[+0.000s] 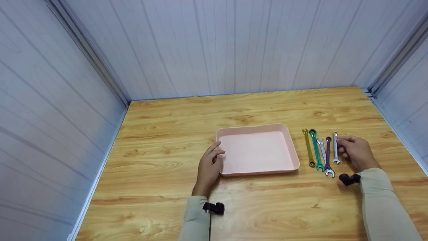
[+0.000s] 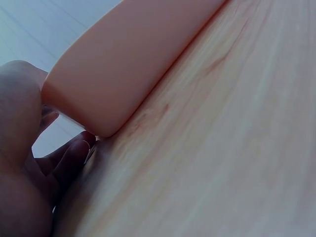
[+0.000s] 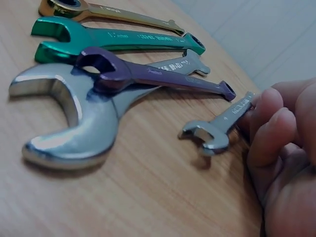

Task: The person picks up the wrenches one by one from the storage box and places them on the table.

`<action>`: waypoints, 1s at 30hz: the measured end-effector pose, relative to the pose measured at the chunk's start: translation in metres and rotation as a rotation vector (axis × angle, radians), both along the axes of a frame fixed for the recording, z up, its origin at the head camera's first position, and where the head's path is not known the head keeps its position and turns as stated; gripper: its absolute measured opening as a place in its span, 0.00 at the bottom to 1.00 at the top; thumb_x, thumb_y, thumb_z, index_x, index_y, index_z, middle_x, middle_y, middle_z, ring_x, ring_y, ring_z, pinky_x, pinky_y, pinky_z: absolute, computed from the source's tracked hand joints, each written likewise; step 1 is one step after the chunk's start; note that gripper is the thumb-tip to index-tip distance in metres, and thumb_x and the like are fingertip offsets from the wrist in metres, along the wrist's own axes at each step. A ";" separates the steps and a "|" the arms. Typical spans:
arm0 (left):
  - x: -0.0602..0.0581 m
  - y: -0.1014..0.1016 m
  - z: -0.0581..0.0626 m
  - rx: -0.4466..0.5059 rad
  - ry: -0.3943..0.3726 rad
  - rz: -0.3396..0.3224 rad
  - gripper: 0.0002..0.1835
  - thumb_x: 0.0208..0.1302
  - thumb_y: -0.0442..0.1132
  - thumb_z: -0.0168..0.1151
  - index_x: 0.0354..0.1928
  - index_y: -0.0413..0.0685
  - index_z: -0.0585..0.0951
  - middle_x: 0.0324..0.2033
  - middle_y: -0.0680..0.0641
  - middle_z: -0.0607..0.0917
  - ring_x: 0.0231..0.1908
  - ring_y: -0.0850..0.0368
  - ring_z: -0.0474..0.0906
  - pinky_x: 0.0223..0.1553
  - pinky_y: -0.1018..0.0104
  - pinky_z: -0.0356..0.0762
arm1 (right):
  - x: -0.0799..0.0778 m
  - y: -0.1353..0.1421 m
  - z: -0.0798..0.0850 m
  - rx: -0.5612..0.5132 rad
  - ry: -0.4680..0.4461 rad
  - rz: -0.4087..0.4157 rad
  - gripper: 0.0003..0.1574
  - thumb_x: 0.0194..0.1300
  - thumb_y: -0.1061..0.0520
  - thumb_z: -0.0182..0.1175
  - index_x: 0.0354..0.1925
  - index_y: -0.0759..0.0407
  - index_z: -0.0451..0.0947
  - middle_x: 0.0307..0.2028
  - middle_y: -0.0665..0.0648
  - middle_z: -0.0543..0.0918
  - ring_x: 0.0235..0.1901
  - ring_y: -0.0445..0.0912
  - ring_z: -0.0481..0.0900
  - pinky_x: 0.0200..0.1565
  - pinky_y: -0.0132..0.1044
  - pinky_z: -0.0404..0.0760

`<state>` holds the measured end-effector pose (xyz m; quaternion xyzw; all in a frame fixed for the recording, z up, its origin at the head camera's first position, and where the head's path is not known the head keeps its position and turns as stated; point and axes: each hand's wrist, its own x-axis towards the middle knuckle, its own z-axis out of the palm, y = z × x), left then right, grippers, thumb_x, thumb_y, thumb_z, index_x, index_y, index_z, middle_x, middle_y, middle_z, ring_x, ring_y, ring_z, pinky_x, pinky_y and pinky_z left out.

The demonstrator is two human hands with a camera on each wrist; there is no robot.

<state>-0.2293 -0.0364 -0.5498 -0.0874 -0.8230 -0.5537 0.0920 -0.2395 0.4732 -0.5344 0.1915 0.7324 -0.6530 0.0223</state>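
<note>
My left hand (image 1: pixel 209 167) holds the left wall of a shallow pink tray (image 1: pixel 257 172), its thumb over the rim. In the left wrist view, curled fingers (image 2: pixel 74 153) sit outside the tray's corner. Beyond the tray's right side, my right hand (image 1: pixel 357 152) pinches a small silver combination wrench (image 1: pixel 335 149) near its far end. The open-ended head of that wrench points toward me, and the right wrist view has it slightly above the table. Left of it, a purple wrench (image 3: pixel 158 76) lies across a larger silver wrench (image 3: pixel 98 118).
A green wrench (image 1: pixel 316 150) and a gold wrench (image 1: pixel 309 149) lie side by side between the tray and the purple wrench. Everything stands on a wood-grain table (image 1: pixel 160 150). Pale panel walls (image 1: pixel 214 47) rise at the back and both sides.
</note>
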 end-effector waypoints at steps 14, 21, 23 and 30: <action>0.001 0.000 0.001 0.005 -0.014 0.013 0.12 0.69 0.32 0.55 0.44 0.43 0.87 0.65 0.58 0.75 0.65 0.59 0.70 0.63 0.60 0.68 | 0.004 -0.004 -0.002 -0.157 0.071 -0.030 0.15 0.73 0.56 0.58 0.50 0.67 0.76 0.30 0.52 0.85 0.24 0.40 0.78 0.22 0.30 0.78; -0.002 0.000 0.005 -0.032 0.017 -0.008 0.12 0.70 0.33 0.54 0.45 0.42 0.87 0.65 0.59 0.75 0.62 0.59 0.73 0.56 0.59 0.73 | 0.009 -0.012 -0.002 -0.179 0.108 -0.056 0.20 0.72 0.54 0.61 0.52 0.70 0.74 0.28 0.53 0.83 0.21 0.40 0.76 0.20 0.32 0.77; -0.003 0.000 0.006 -0.043 0.027 -0.009 0.12 0.70 0.33 0.54 0.46 0.42 0.87 0.65 0.59 0.75 0.61 0.59 0.74 0.54 0.59 0.74 | 0.008 -0.014 -0.002 -0.158 0.111 -0.053 0.22 0.73 0.53 0.60 0.53 0.71 0.73 0.29 0.53 0.83 0.21 0.40 0.76 0.20 0.31 0.77; -0.001 0.000 0.002 -0.015 0.010 0.002 0.12 0.69 0.32 0.54 0.44 0.43 0.87 0.65 0.57 0.76 0.65 0.57 0.70 0.58 0.59 0.71 | 0.011 -0.016 0.001 -0.188 0.083 -0.048 0.20 0.73 0.54 0.59 0.54 0.70 0.73 0.30 0.54 0.82 0.24 0.40 0.77 0.23 0.31 0.79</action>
